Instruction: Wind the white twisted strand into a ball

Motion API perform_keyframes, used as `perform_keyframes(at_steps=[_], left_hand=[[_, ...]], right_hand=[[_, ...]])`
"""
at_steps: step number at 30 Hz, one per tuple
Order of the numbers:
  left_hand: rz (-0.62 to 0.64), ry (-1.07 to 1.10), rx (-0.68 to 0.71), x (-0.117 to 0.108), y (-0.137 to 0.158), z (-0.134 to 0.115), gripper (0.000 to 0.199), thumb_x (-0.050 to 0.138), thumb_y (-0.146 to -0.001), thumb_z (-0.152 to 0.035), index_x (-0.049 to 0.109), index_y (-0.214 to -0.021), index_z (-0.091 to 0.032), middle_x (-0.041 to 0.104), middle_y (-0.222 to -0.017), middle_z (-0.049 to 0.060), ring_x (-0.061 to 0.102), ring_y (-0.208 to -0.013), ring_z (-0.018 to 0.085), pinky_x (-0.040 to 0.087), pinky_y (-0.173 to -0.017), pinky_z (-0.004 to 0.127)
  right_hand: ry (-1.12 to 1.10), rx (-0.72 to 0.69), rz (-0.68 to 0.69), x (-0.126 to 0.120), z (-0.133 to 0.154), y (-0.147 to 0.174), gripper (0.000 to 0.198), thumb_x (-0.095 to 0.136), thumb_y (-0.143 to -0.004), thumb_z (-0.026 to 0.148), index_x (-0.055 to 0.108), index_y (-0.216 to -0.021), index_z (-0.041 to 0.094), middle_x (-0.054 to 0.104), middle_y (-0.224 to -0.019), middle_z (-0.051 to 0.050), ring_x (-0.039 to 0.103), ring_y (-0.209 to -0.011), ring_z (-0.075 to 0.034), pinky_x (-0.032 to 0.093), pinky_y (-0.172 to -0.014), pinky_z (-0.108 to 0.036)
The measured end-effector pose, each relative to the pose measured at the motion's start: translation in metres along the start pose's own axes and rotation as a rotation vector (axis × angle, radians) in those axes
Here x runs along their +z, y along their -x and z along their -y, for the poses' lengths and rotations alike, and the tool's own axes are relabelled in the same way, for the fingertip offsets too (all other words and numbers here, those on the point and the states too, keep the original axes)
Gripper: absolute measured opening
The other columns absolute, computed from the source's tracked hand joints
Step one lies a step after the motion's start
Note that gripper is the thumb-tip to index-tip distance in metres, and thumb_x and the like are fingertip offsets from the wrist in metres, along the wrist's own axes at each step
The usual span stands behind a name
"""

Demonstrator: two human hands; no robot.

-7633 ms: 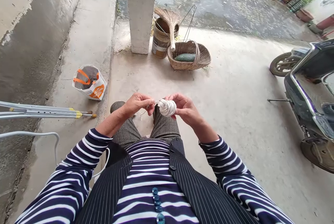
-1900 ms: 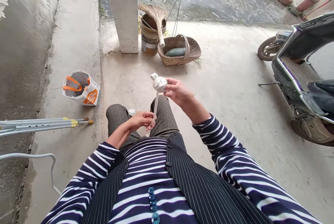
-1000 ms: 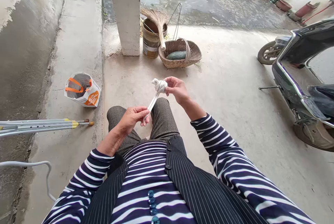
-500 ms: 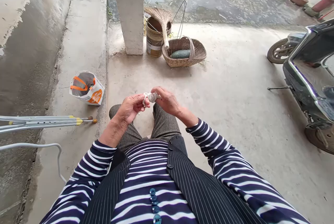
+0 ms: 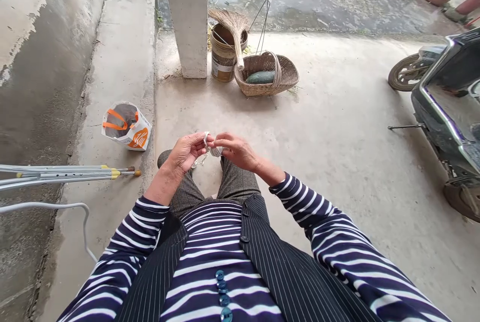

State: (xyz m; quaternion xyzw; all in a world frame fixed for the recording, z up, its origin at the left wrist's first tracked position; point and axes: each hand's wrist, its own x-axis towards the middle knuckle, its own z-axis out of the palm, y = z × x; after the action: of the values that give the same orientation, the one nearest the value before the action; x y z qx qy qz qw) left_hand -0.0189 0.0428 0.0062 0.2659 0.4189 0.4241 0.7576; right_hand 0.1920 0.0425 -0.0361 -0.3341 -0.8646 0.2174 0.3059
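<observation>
In the head view, holds both hands close together above the knees of the grey trousers (image 5: 238, 183). Pinches a white strip (image 5: 206, 138) in the left hand (image 5: 187, 153), with thumb and fingers drawn together on a loop at the fingertips. Has the bundle (image 5: 216, 152) of white strip just beside, between the two hands, partly covered by the right hand (image 5: 240, 152). Bends its fingers halfway, toward the left fingertips; cannot tell whether gripping the bundle or only resting against it. Wears a striped top (image 5: 210, 252) under a dark waistcoat (image 5: 292, 267). Near the knees, shows thin white strands (image 5: 203, 162), too small to place as hanging or lying. Ahead on the floor (image 5: 337, 162), shows a wicker basket (image 5: 258, 89) with a green gourd (image 5: 260, 77) inside, next to a bucket (image 5: 222, 64) with a straw broom (image 5: 236, 29) across the rim. To the left, shows an open white bag (image 5: 145, 138), then crutches (image 5: 75, 175); to the right, part of a scooter (image 5: 431, 129).
</observation>
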Motion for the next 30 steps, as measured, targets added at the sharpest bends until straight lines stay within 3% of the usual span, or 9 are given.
perform_keyframes(at_steps=[5, 11, 17, 20, 22, 26, 30], left_hand=[[0.008, -0.052, -0.002, -0.005, 0.001, -0.002, 0.018, 0.082, -0.074, -0.026, 0.073, -0.077, -0.010, 0.072, -0.082, 0.007, 0.059, -0.068, 0.010, 0.044, -0.056, 0.019], [0.013, -0.180, -0.040, -0.023, -0.008, -0.016, 0.030, 0.085, -0.072, -0.026, 0.071, -0.095, -0.012, 0.070, -0.074, 0.004, 0.063, -0.063, 0.011, 0.044, -0.054, 0.018], [0.012, -0.455, -0.145, -0.046, -0.030, -0.022, 0.045, 0.094, -0.062, -0.033, 0.072, -0.094, -0.010, 0.074, -0.075, 0.011, 0.064, -0.058, 0.013, 0.045, -0.051, 0.020], [0.019, -0.531, -0.127, -0.051, -0.036, -0.015, 0.046, 0.096, -0.056, -0.035, 0.074, -0.088, -0.011, 0.071, -0.067, 0.009, 0.062, -0.053, 0.014, 0.044, -0.049, 0.021], [0.049, -0.535, -0.081, -0.050, -0.034, -0.012, 0.044, 0.096, -0.056, -0.037, 0.076, -0.086, -0.011, 0.072, -0.068, 0.009, 0.064, -0.057, 0.016, 0.046, -0.050, 0.022], [0.193, -0.496, -0.034, -0.042, -0.018, -0.007, 0.039, 0.092, -0.065, -0.037, 0.080, -0.093, -0.013, 0.077, -0.093, 0.013, 0.069, -0.080, 0.019, 0.055, -0.062, 0.023], [0.236, -0.413, -0.102, -0.041, -0.007, 0.009, 0.042, 0.092, -0.063, -0.036, 0.080, -0.097, -0.014, 0.077, -0.093, 0.012, 0.070, -0.078, 0.019, 0.056, -0.065, 0.025]], right_hand=[[0.005, 0.029, 0.009, 0.005, -0.002, 0.001, 0.055, 0.052, -0.088, -0.003, 0.072, -0.128, 0.031, 0.069, -0.118, -0.005, 0.067, -0.098, -0.015, 0.055, -0.082, -0.028], [-0.209, 0.051, 0.059, 0.007, 0.006, 0.001, 0.047, 0.055, -0.078, -0.005, 0.078, -0.111, 0.021, 0.074, -0.119, -0.007, 0.070, -0.105, -0.018, 0.055, -0.094, -0.031], [-0.535, 0.221, 0.102, 0.008, 0.018, 0.004, 0.046, 0.054, -0.069, -0.001, 0.078, -0.104, 0.016, 0.076, -0.110, -0.007, 0.068, -0.090, -0.015, 0.050, -0.066, -0.021], [-0.719, 0.347, 0.125, 0.008, 0.019, 0.005, 0.041, 0.057, -0.069, 0.006, 0.078, -0.103, 0.016, 0.074, -0.107, -0.006, 0.063, -0.080, -0.013, 0.047, -0.055, -0.018], [-0.820, 0.436, 0.118, 0.008, 0.019, 0.005, 0.038, 0.062, -0.068, 0.009, 0.079, -0.101, 0.016, 0.073, -0.104, -0.005, 0.060, -0.075, -0.012, 0.048, -0.053, -0.017], [-0.960, 0.568, 0.102, 0.006, 0.015, 0.005, 0.036, 0.074, -0.065, 0.013, 0.080, -0.101, 0.016, 0.073, -0.094, -0.002, 0.055, -0.063, -0.008, 0.050, -0.051, -0.018], [-1.050, 0.612, 0.080, 0.004, 0.013, 0.003, 0.038, 0.083, -0.064, 0.018, 0.080, -0.102, 0.016, 0.073, -0.088, -0.002, 0.059, -0.065, -0.010, 0.050, -0.050, -0.019]])
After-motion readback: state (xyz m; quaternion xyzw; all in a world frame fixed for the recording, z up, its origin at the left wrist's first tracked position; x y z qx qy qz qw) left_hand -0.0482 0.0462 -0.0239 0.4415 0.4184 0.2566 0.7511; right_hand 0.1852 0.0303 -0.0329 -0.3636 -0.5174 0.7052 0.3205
